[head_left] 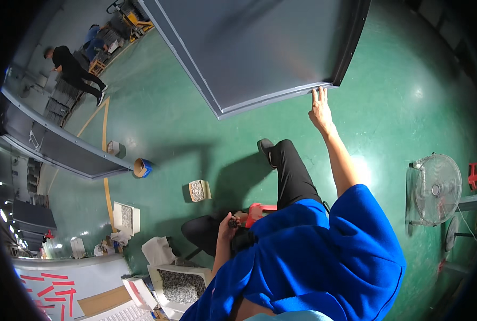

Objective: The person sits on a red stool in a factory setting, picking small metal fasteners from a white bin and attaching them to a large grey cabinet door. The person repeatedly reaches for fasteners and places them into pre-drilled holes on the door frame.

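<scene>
Grey flanged metal panel, beyond the right hand's extended, slightly spread fingertips, which touch its near edge beside a corner; whether they pinch, I cannot tell; wire-guarded fan, well right of them; left hand's fingers, curled around small dark clump.
</scene>
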A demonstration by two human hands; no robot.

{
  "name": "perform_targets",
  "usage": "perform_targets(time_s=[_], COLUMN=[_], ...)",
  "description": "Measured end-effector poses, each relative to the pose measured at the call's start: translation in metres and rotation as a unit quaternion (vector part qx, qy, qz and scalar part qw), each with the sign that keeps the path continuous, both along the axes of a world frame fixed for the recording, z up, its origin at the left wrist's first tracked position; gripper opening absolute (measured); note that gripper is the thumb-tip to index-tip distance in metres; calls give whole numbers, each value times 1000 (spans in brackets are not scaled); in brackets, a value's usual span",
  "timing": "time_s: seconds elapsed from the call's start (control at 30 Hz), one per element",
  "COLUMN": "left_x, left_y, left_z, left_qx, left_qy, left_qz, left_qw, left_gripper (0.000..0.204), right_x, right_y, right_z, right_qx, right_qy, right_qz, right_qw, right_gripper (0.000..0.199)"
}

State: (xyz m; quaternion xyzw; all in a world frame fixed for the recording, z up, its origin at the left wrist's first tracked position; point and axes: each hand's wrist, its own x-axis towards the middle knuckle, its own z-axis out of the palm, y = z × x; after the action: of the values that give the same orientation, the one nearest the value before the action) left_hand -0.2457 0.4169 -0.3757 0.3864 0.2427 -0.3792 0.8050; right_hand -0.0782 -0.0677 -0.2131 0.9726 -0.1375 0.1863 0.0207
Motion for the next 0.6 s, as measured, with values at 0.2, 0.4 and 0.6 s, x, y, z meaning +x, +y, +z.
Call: perform_targets(time_s=[0.2, 0.4, 0.6], left_x=[1, 12, 18], left_y=[16, 12, 16], left_z=[-31, -35, -40], left_qx=[-64, -28, 38], left_qy=[-2, 20, -12], left_qz=[-20, -17, -44], left_qw=[998, 999, 998], left_gripper=[30, 25, 25], right_x=[12, 19, 31], right_y=[-8, -27, -50], right_z=[-2, -6, -25], right_qx=[9, 38, 42], right_qy=[-41, -29, -81], right_qz=[-7, -20, 0], right_qw=[999, 999, 996], right_gripper=[57, 52, 58])
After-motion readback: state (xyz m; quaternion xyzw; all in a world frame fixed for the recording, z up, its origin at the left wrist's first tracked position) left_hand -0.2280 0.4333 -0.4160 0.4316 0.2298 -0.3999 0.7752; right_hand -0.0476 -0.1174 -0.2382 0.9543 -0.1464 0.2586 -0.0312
